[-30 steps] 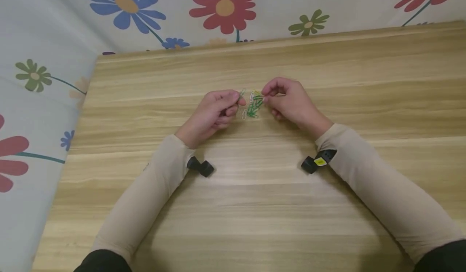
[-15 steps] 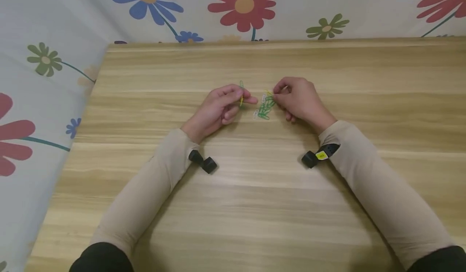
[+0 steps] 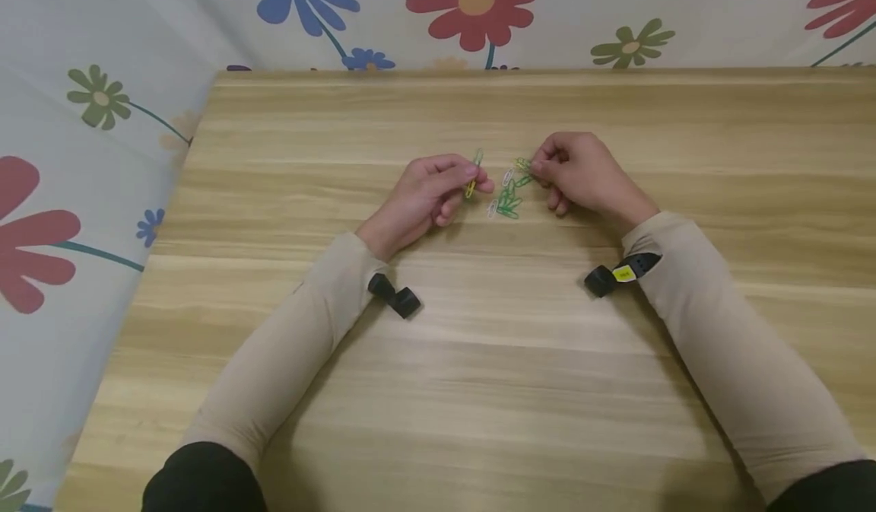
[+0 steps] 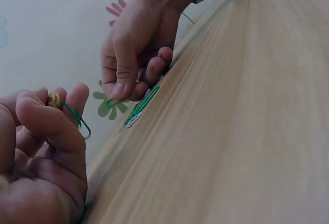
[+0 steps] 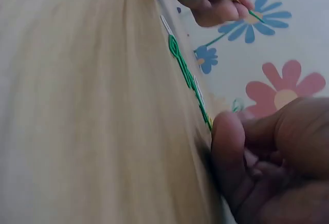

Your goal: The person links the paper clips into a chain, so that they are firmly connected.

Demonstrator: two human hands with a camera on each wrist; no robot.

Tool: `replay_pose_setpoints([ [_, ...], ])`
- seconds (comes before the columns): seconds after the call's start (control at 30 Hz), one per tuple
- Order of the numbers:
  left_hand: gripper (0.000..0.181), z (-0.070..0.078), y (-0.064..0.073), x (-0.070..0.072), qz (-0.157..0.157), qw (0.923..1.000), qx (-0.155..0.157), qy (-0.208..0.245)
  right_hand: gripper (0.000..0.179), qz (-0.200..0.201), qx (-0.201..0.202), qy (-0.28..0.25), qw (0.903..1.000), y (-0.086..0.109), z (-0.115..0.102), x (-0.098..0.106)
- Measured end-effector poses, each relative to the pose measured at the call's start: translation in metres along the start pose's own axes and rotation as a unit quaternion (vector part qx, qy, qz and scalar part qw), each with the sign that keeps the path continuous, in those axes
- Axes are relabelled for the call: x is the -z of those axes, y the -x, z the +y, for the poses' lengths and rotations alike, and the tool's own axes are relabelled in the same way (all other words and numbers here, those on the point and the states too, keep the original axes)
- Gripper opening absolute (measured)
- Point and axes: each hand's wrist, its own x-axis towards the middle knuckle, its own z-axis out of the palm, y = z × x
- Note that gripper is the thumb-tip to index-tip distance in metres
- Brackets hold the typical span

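Note:
My left hand (image 3: 438, 189) pinches a yellow paper clip (image 3: 470, 189) between thumb and fingers. A green paper clip (image 4: 77, 116) sticks out from it beyond the fingertips. Across from it, my right hand (image 3: 582, 170) has thumb and forefinger together on another green paper clip (image 4: 112, 103), mostly hidden by the fingertips. Between the hands lies a small pile of green paper clips (image 3: 509, 201) on the table. A white paper clip (image 3: 492, 208) lies at its near left, a second white clip (image 3: 508, 176) farther back, and a yellow clip (image 3: 521, 163) close to the right fingertips.
The wooden table (image 3: 479, 390) reaches under both forearms. A white curtain with printed flowers (image 3: 561, 10) stands along its back and left edges. Each wrist wears a small black camera, such as the left one (image 3: 404, 301).
Yellow now shows below the left thumb, where only green showed at first. The right hand has drawn back slightly from the pile with a green clip, and the clips lie more spread.

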Motion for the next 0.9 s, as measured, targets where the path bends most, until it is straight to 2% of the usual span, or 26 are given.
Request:
replay_pose_setpoints([
  [0.13, 0.023, -0.001, 0.002, -0.005, 0.009, 0.9984, 0.006, -0.055, 0.016, -0.031, 0.018, -0.097, 0.9947, 0.001, 0.008, -0.004],
  [0.23, 0.028, -0.001, 0.002, -0.009, 0.001, 0.9941, 0.006, -0.108, 0.017, -0.062, 0.040, -0.167, 0.9832, 0.005, 0.010, -0.011],
  [0.33, 0.030, 0.000, 0.001, -0.012, -0.003, 0.9912, 0.002, -0.132, 0.015, -0.090, 0.068, -0.206, 0.9721, 0.010, 0.010, -0.019],
  [0.5, 0.026, 0.000, 0.001, -0.012, -0.001, 0.9878, 0.003, -0.156, 0.011, -0.105, 0.094, -0.210, 0.9674, 0.016, 0.007, -0.030],
  [0.77, 0.025, 0.000, 0.000, -0.013, -0.005, 0.9845, -0.004, -0.175, 0.009, -0.094, 0.106, -0.197, 0.9703, 0.018, 0.006, -0.030],
  [0.83, 0.025, 0.001, -0.001, -0.014, -0.010, 0.9839, 0.004, -0.178, 0.009, -0.091, 0.106, -0.196, 0.9705, 0.017, 0.007, -0.030],
  [0.9, 0.026, 0.002, -0.002, -0.015, -0.020, 0.9795, 0.024, -0.199, 0.009, -0.090, 0.108, -0.196, 0.9705, 0.018, 0.007, -0.029],
])
